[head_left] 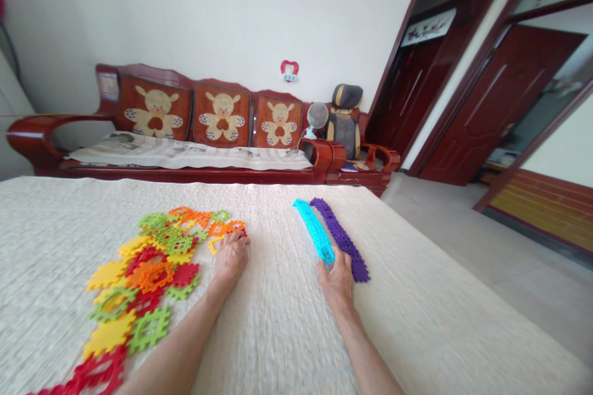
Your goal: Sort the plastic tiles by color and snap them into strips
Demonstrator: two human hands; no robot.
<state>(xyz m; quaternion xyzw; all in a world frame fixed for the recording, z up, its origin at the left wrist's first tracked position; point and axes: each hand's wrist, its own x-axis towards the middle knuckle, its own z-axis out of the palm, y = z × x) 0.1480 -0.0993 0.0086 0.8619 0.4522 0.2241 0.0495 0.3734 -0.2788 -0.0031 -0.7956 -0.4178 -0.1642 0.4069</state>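
My left hand (232, 254) rests at the right edge of a loose pile of interlocking plastic tiles (109, 274) in red, yellow, orange and green. Its fingers are curled down beside a red tile (241, 231); what lies under them is hidden. A yellow frame-shaped tile (214, 245) touches that hand's left side. My right hand (340, 279) is closed on the near end of a light-blue strip of tiles (315, 227), thumb on the left and fingers on the right. Just right of it lies a purple strip of tiles (340, 237), roughly parallel.
A cream textured cloth (278, 327) covers the table, whose right edge runs diagonally to the floor (463, 228). Behind stands a wooden sofa (50, 136) with bear-patterned cushions (222, 114). A small fan (317, 116) and a massage-seat chair (345, 126) are at the back.
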